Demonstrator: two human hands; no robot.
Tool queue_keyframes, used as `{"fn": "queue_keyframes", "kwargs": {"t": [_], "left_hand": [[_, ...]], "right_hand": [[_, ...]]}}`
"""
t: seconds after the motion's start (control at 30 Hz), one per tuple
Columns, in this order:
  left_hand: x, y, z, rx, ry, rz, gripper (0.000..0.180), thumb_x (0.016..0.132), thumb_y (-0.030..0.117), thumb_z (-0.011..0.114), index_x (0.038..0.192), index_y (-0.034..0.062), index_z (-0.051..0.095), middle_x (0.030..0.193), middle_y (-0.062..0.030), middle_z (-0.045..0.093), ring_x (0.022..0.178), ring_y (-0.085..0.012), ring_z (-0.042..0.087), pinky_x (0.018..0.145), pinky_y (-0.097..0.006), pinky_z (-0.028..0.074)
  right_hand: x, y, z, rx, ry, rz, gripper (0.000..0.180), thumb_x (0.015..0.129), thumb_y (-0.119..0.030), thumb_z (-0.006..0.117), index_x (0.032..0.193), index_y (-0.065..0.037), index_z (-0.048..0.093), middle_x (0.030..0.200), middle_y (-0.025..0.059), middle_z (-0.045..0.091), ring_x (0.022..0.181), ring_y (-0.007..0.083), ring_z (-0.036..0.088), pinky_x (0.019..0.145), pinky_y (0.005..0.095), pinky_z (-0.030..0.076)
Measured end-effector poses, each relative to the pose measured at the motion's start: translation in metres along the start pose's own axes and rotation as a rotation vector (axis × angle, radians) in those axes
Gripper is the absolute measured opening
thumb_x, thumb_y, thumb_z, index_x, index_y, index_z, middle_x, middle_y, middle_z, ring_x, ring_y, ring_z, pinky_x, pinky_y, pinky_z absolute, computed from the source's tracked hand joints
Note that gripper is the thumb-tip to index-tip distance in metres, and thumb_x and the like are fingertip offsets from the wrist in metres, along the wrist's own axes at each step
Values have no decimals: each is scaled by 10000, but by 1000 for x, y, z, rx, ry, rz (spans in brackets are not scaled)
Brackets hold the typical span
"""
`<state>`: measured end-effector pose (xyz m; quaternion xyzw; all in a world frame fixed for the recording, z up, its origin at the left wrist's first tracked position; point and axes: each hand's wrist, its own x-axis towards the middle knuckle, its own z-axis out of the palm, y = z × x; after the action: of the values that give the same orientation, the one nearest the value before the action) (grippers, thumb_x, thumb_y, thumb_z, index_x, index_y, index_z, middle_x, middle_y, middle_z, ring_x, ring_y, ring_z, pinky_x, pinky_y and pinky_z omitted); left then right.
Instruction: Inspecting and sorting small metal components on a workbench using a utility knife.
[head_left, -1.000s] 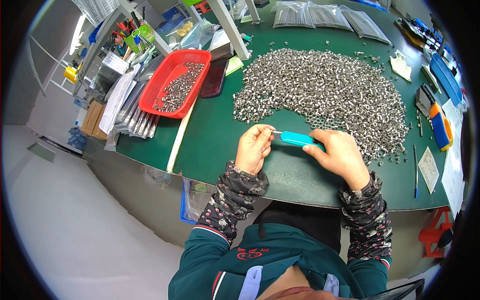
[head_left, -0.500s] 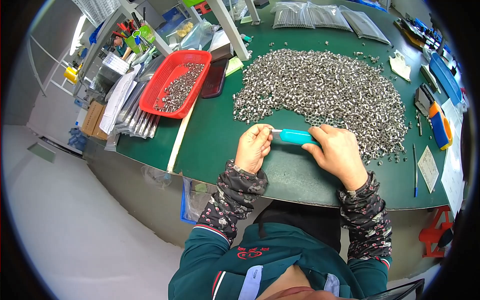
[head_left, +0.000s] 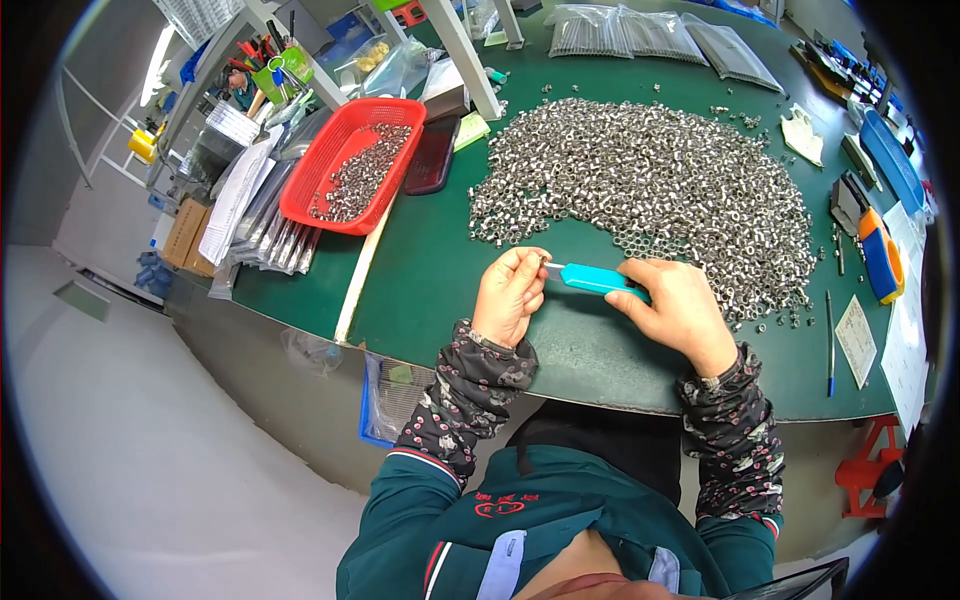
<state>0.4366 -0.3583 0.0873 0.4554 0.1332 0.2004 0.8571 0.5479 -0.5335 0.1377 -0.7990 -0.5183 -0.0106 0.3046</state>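
In my right hand (head_left: pixel 678 312) is a knife with a teal handle (head_left: pixel 592 278), the fingers closed around its rear end. Its thin metal blade (head_left: pixel 553 266) points left and meets the fingertips of my left hand (head_left: pixel 510 300). Those fingertips are pinched on a small metal ring (head_left: pixel 543 261), mostly covered by the fingers. Just beyond both hands spreads a wide heap of small, shiny metal rings (head_left: pixel 650 165) on the green table (head_left: pixel 590 365).
Left of the heap, a red plastic basket (head_left: pixel 292 205) contains more metal rings, beside a dark phone (head_left: pixel 432 155). Bagged parts (head_left: pixel 590 32) lie at the back. A pen (head_left: pixel 830 345), a paper tag (head_left: pixel 856 338) and an orange-blue object (head_left: pixel 882 255) are on the right.
The knife has turned in my right hand: its blade now looks narrower and the handle slopes down more to the right. My left hand stays nearly still, pinching the ring.
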Motion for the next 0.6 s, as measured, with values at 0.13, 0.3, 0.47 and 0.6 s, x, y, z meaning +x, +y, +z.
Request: {"fn": "queue_keyframes", "kwargs": {"t": [0.13,0.3,0.47,0.6], "left_hand": [[0,0,1,5,6,19,118,839,125,477,892,22,502,711,-16,475,455,-13,316,379,-136,238],[0,3,3,15,-14,21,110,842,118,470,892,24,499,718,-17,476,452,-10,307,379,-136,238],[-7,-1,14,36,-136,-62,101,845,111,453,892,29,490,721,-16,480,448,-11,308,374,-140,232],[-18,-11,44,140,-233,-197,126,842,129,466,904,22,492,667,2,445,452,-21,307,374,-156,234]], "right_hand": [[2,0,0,-13,29,10,246,708,-295,578,773,-59,554,602,114,539,567,284,547,504,374,421],[6,7,5,198,95,106,262,728,-307,569,801,-57,543,553,114,515,519,263,536,480,351,404],[6,-2,19,465,82,148,354,658,-346,657,815,-53,534,578,111,525,518,214,541,495,305,415],[1,-1,24,633,56,142,355,639,-303,685,820,-43,526,656,108,561,603,175,561,566,290,436]]}}
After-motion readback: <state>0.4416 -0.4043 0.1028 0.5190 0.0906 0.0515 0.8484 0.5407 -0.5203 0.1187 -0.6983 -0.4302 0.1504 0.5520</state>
